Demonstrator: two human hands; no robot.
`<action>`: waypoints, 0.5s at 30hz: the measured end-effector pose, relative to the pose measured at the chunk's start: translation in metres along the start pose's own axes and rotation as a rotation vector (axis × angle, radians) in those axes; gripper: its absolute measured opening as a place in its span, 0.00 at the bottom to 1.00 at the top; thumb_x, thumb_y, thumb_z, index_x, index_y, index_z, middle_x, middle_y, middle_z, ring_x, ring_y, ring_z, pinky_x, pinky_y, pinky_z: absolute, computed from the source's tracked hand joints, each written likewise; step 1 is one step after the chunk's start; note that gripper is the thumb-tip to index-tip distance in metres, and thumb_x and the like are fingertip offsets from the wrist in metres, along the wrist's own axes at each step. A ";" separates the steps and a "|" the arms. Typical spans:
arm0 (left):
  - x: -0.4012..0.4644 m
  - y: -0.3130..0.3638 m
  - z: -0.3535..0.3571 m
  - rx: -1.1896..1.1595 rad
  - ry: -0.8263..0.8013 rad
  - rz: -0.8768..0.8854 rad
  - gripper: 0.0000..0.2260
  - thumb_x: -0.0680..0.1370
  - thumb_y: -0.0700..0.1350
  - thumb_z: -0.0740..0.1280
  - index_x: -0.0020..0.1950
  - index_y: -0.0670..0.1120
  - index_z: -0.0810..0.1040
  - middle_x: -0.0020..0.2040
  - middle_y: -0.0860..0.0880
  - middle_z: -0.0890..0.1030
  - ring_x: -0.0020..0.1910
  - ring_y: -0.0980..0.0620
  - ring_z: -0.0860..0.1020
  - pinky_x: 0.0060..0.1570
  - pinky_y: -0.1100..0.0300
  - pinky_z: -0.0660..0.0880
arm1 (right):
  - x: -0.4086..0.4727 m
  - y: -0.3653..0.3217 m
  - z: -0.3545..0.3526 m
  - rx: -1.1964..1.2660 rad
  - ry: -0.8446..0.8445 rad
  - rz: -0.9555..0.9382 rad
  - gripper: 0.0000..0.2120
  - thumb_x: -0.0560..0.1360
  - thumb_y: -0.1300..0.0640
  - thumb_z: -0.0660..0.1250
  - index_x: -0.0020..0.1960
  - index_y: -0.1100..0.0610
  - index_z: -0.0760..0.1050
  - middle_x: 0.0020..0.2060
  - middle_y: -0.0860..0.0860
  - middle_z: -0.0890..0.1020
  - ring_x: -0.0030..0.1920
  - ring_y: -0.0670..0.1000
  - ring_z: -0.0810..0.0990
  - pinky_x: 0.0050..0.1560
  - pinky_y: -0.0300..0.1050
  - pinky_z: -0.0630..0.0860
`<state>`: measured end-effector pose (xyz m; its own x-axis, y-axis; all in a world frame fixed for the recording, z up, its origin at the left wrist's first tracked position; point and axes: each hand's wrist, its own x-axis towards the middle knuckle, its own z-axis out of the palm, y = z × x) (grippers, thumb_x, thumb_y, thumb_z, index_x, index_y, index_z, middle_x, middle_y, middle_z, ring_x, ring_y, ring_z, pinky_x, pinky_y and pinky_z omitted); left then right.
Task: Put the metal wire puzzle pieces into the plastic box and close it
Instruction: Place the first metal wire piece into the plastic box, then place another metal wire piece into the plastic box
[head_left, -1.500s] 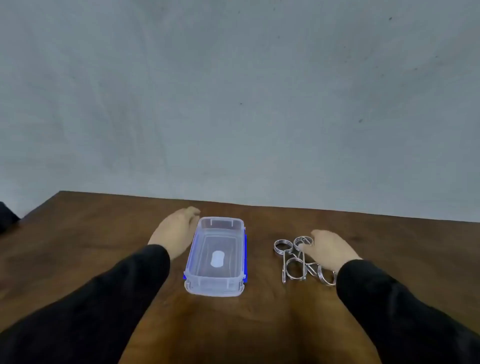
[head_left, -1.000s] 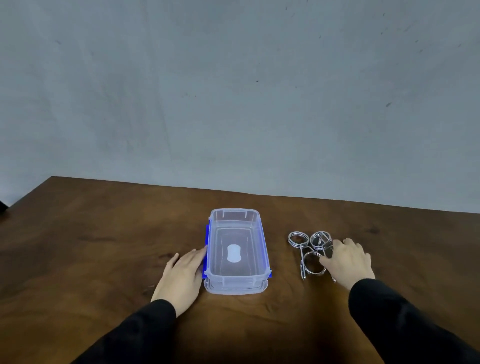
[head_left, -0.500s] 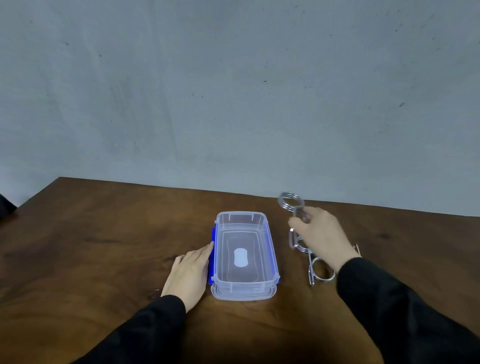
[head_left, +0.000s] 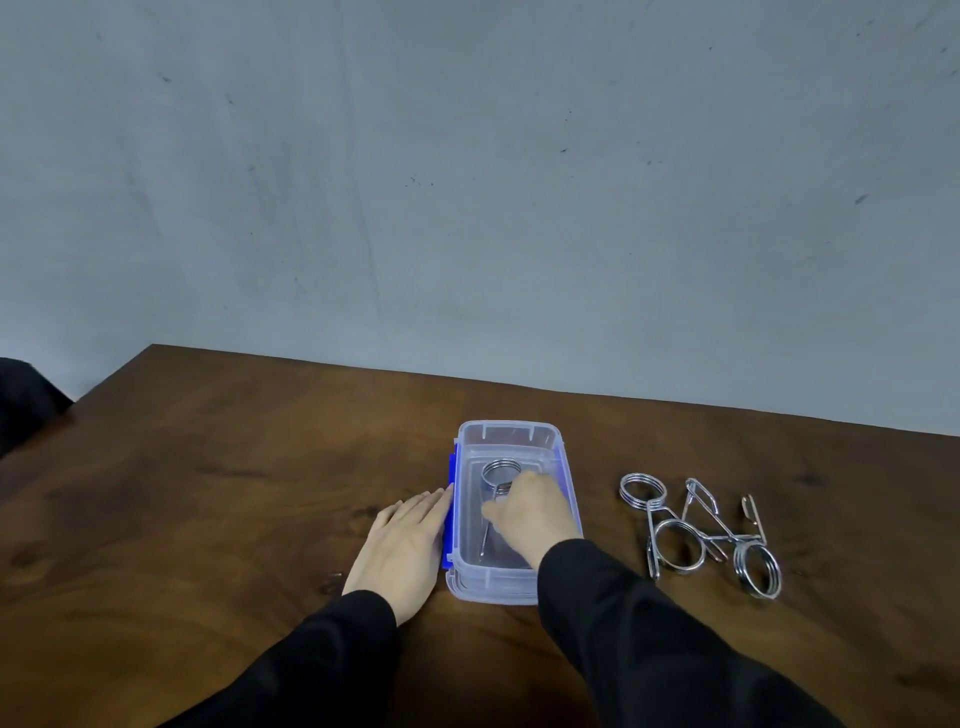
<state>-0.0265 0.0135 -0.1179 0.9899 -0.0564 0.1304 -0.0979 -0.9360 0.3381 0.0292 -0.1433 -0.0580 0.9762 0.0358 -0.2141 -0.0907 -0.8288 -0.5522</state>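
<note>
1. Well, the wooden desk (head_left: 208, 519) stands against a plain grey wall (head_left: 467, 182), and a dark shape (head_left: 23, 405) pokes in at its far left edge; nothing lies between the hands and the work.
2. One clear plastic box (head_left: 511, 512) with blue side clips sits open at the middle, no lid on top.
3. Right of it, well apart, lies a tangle of wire puzzle pieces (head_left: 698, 532): three coiled rings show, plus bent loops I cannot count.
4. One more coiled-ring piece (head_left: 500, 480) lies inside the box.
5. The right hand (head_left: 530, 514) reaches into the box, fingers curled and pinching that piece's stem.
6. The left hand (head_left: 402, 548) lies flat and spread on the desk, fingertips touching the box's left clip.
</note>
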 end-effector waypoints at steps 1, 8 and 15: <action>0.000 0.000 0.000 0.001 -0.005 -0.001 0.22 0.83 0.52 0.53 0.77 0.56 0.54 0.76 0.55 0.64 0.74 0.55 0.59 0.71 0.58 0.46 | 0.000 -0.001 0.001 -0.042 0.001 -0.014 0.12 0.76 0.50 0.71 0.52 0.57 0.80 0.44 0.53 0.83 0.44 0.52 0.83 0.45 0.44 0.81; 0.001 0.000 0.000 -0.013 0.008 -0.011 0.22 0.83 0.48 0.52 0.77 0.55 0.56 0.75 0.55 0.65 0.74 0.56 0.60 0.72 0.57 0.48 | -0.011 0.007 -0.041 -0.106 0.214 -0.307 0.13 0.80 0.47 0.65 0.46 0.56 0.80 0.40 0.51 0.82 0.40 0.52 0.81 0.42 0.48 0.80; 0.001 0.000 0.002 -0.013 0.010 -0.016 0.21 0.83 0.47 0.51 0.77 0.54 0.58 0.75 0.54 0.66 0.73 0.55 0.61 0.73 0.55 0.51 | 0.002 0.112 -0.092 -0.121 0.507 -0.045 0.16 0.80 0.47 0.66 0.61 0.56 0.82 0.57 0.54 0.81 0.57 0.56 0.79 0.58 0.56 0.78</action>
<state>-0.0249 0.0132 -0.1192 0.9903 -0.0378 0.1336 -0.0831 -0.9321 0.3525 0.0391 -0.2874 -0.0455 0.9540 -0.1772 0.2417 -0.0521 -0.8922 -0.4486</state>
